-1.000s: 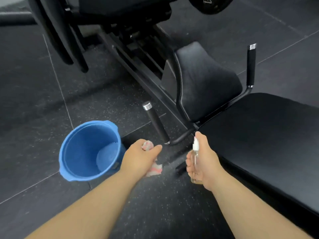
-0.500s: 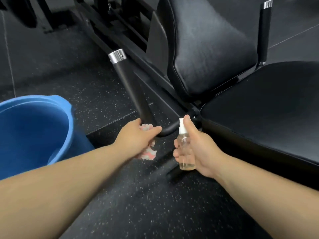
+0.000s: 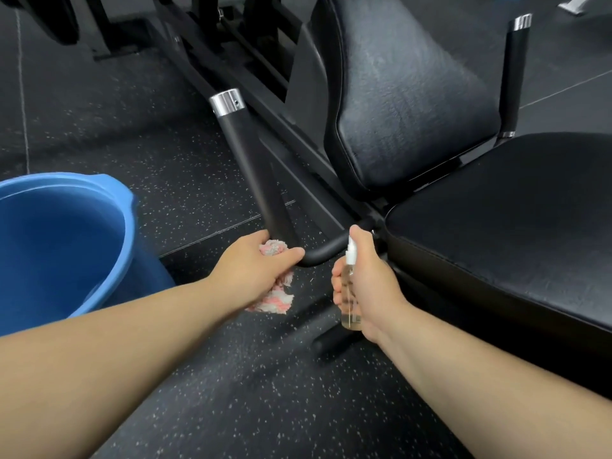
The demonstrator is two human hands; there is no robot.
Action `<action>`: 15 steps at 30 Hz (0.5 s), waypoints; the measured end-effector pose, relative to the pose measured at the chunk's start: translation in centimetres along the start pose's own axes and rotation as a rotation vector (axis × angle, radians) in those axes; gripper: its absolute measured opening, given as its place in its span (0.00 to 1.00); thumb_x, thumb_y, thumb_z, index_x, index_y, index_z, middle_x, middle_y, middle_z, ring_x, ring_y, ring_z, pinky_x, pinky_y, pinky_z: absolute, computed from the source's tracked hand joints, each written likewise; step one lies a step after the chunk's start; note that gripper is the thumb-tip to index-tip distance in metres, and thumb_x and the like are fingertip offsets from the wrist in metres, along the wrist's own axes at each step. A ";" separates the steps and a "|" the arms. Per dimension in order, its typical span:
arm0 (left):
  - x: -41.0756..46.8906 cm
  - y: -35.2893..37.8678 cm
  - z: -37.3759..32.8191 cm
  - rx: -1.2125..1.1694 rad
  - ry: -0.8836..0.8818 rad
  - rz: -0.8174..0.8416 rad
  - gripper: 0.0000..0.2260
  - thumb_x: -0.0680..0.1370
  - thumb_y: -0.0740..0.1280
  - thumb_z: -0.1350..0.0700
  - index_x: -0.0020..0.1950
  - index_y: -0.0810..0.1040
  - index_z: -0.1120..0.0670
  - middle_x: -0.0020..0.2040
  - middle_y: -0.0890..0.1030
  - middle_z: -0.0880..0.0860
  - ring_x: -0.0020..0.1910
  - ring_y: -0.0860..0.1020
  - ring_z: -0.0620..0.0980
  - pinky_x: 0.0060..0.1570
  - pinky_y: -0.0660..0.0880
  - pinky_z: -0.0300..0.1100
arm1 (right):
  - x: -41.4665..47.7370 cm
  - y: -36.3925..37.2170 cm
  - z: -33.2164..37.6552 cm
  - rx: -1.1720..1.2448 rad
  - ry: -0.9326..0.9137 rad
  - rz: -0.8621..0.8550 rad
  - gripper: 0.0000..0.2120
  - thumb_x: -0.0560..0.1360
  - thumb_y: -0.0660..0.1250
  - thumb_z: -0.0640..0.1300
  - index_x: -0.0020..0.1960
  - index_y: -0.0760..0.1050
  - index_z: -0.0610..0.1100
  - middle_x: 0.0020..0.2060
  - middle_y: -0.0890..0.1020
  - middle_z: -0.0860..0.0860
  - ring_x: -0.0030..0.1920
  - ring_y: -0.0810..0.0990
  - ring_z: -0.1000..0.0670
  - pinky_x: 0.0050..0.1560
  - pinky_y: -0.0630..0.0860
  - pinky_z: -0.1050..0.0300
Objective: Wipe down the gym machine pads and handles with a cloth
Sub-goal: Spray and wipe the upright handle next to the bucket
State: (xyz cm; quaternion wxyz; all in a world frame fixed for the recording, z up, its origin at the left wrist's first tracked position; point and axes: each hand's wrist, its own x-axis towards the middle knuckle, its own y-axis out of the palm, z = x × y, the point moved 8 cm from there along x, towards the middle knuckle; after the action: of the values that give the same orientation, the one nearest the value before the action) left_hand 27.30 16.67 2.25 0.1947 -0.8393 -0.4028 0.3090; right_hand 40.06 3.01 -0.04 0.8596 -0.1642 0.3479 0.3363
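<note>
My left hand point(image 3: 253, 268) grips a pink and white cloth point(image 3: 276, 298) at the lower bend of the near black handle point(image 3: 251, 160), which ends in a silver cap. My right hand point(image 3: 367, 286) holds a small clear spray bottle point(image 3: 349, 293) upright, its white nozzle by my thumb, just left of the black seat pad point(image 3: 513, 220). The black back pad point(image 3: 407, 91) stands behind, with a second handle point(image 3: 513, 74) at its right.
A blue bucket point(image 3: 66, 246) stands on the speckled black rubber floor point(image 3: 231, 376) at the left, close to my left forearm. The machine's black frame rails point(image 3: 231, 44) run away from the seat toward the top left.
The view has come lower and closer to the machine. Both hands have stayed near the handle's bend, the left with the cloth against it, the right still holding the bottle.
</note>
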 end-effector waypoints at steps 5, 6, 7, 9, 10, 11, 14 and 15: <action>0.3 0.2 0.0 -0.049 0.044 0.020 0.10 0.75 0.71 0.42 0.39 0.74 0.44 0.28 0.77 0.38 0.26 0.74 0.37 0.26 0.65 0.30 | 0.9 0.1 -0.2 0.159 -0.048 -0.068 0.28 0.76 0.59 0.67 0.32 0.69 0.44 0.24 0.71 0.50 0.23 0.67 0.51 0.32 0.68 0.56; 0.4 0.2 0.0 -0.050 0.051 0.024 0.08 0.75 0.71 0.42 0.42 0.76 0.44 0.30 0.79 0.39 0.28 0.75 0.37 0.26 0.66 0.30 | 1.2 0.1 -0.2 0.173 -0.063 -0.076 0.28 0.77 0.58 0.66 0.31 0.69 0.45 0.23 0.70 0.50 0.22 0.66 0.52 0.32 0.67 0.56; 0.4 0.2 0.0 -0.048 0.053 0.029 0.07 0.74 0.71 0.42 0.45 0.78 0.43 0.33 0.81 0.41 0.30 0.76 0.38 0.27 0.67 0.29 | 1.4 0.1 -0.2 0.177 -0.072 -0.086 0.27 0.77 0.58 0.65 0.30 0.68 0.45 0.22 0.69 0.51 0.22 0.66 0.52 0.33 0.67 0.56; 0.4 0.2 0.1 -0.055 0.058 0.040 0.07 0.74 0.70 0.41 0.48 0.79 0.42 0.37 0.84 0.45 0.33 0.78 0.44 0.29 0.70 0.32 | 1.6 -0.1 -0.3 0.165 -0.072 -0.116 0.26 0.77 0.59 0.64 0.30 0.68 0.45 0.23 0.70 0.50 0.23 0.66 0.51 0.32 0.67 0.56; 0.4 0.3 0.2 -0.064 0.060 0.050 0.08 0.74 0.70 0.40 0.48 0.79 0.42 0.38 0.84 0.47 0.33 0.78 0.46 0.30 0.71 0.34 | 1.7 -0.3 -0.5 0.168 -0.062 -0.125 0.26 0.76 0.59 0.64 0.30 0.68 0.45 0.23 0.70 0.50 0.23 0.66 0.51 0.31 0.67 0.57; 0.4 0.3 0.2 -0.075 0.063 0.060 0.09 0.74 0.70 0.40 0.48 0.80 0.43 0.38 0.85 0.51 0.31 0.77 0.47 0.31 0.72 0.37 | 1.8 -0.4 -0.7 0.181 -0.044 -0.124 0.26 0.76 0.60 0.64 0.30 0.68 0.45 0.23 0.70 0.50 0.23 0.66 0.51 0.30 0.67 0.57; 0.4 0.5 0.5 -0.083 0.072 0.087 0.13 0.73 0.70 0.38 0.49 0.80 0.45 0.39 0.84 0.57 0.29 0.73 0.49 0.31 0.71 0.40 | 1.7 -0.2 -1.2 0.199 0.023 -0.047 0.27 0.75 0.61 0.66 0.29 0.69 0.46 0.24 0.70 0.50 0.23 0.66 0.52 0.27 0.67 0.59; 0.4 0.5 0.6 -0.079 0.075 0.094 0.13 0.73 0.70 0.38 0.50 0.80 0.44 0.39 0.84 0.56 0.29 0.73 0.49 0.32 0.71 0.40 | 1.6 0.1 -1.3 0.176 0.029 -0.011 0.27 0.75 0.61 0.67 0.29 0.69 0.46 0.23 0.70 0.50 0.22 0.66 0.52 0.27 0.66 0.60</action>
State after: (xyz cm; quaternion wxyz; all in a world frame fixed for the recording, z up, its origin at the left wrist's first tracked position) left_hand 27.34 16.78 1.39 0.1617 -0.8753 -0.3672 0.2698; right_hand 40.22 3.10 -2.09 0.8673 -0.0947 0.3877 0.2974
